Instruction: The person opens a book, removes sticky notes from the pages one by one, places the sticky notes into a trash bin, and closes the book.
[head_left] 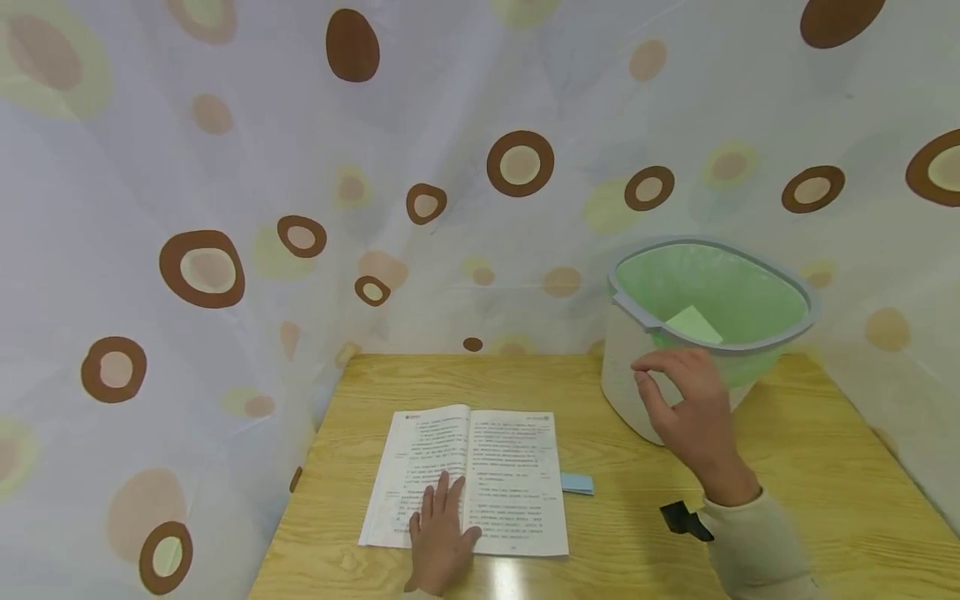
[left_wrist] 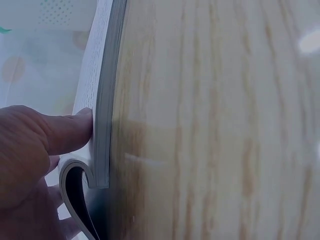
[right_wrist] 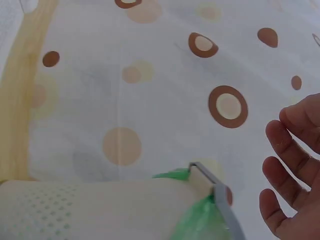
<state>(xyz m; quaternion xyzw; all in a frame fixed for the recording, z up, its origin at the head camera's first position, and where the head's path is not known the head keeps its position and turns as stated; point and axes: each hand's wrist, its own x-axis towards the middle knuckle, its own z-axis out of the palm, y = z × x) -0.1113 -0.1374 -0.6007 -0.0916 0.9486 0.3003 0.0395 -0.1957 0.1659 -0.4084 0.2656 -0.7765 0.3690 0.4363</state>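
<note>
An open book (head_left: 517, 467) with printed pages lies on the wooden table. My left hand (head_left: 438, 537) rests on its lower middle with spread fingers, and the left wrist view shows the thumb (left_wrist: 70, 131) on the page near the book's edge. My right hand (head_left: 690, 408) is raised before a pale waste bin (head_left: 626, 375), below its grey rim. Its fingers (right_wrist: 285, 142) are loosely bent, thumb near the index finger, with nothing seen between them. Inside the bin's green bag (head_left: 735, 292) is a pale sheet of paper (head_left: 693, 323).
A small light blue strip (head_left: 577, 484) sticks out beside the book's right edge. The wooden table (head_left: 600, 550) meets a spotted plastic sheet (head_left: 450, 100) at the back and sides. A black piece (head_left: 686, 521) is at the right sleeve.
</note>
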